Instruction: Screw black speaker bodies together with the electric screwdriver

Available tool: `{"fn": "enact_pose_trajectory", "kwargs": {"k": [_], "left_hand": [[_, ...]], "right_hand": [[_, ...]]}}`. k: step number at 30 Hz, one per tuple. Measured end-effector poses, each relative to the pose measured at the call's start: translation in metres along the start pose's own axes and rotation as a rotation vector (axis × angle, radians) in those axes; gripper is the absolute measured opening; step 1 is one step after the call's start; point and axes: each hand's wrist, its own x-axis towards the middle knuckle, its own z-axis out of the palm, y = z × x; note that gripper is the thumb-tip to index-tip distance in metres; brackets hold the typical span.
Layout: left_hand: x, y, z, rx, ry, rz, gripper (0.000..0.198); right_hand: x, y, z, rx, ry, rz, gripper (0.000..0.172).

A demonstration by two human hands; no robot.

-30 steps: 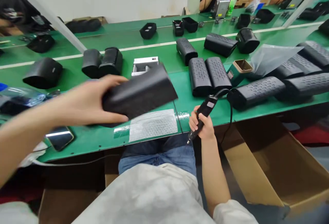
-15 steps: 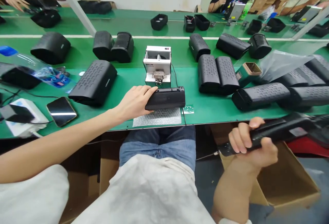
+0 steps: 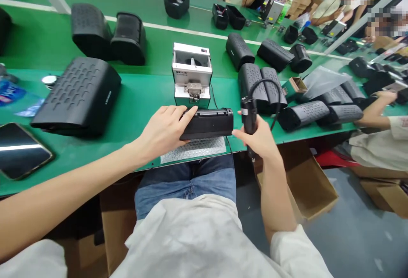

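My left hand grips the left end of a black casing, which lies lengthwise near the bench's front edge. Bubble wrap lies beneath the casing. Just right of it, my right hand is wrapped around a black corded electric screwdriver, whose tip points down past the bench edge. The screwdriver's cable loops up and back to the right. Behind the casing stands a white screw feeder with a metal outlet at its front.
A large black textured case and a phone lie to the left. Several black cases and a small open green box stand on the right. Below the edge sits an open carton. Co-workers sit to the right and across.
My right hand has brought the screwdriver from the far right in beside the casing, turning it to point down. The view has swung right. My left hand keeps its hold.
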Motion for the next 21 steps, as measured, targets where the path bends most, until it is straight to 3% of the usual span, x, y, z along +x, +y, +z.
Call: {"fn": "enact_pose_trajectory", "kwargs": {"k": [4, 12, 17, 21], "left_hand": [[0.005, -0.007, 0.0, 0.0, -0.026, 0.033, 0.104], [0.01, -0.015, -0.004, -0.009, -0.079, 0.063, 0.099], [-0.005, 0.001, 0.001, -0.075, -0.039, -0.005, 0.091], [-0.028, 0.026, 0.01, -0.098, 0.016, -0.068, 0.092]], "right_hand": [[0.017, 0.019, 0.015, -0.022, -0.058, 0.059, 0.048], [0.019, 0.028, 0.017, 0.001, -0.041, 0.104, 0.054], [0.007, 0.028, 0.016, -0.01, -0.004, 0.083, 0.048], [-0.014, 0.003, -0.009, 0.069, 0.071, -0.001, 0.044]]}}
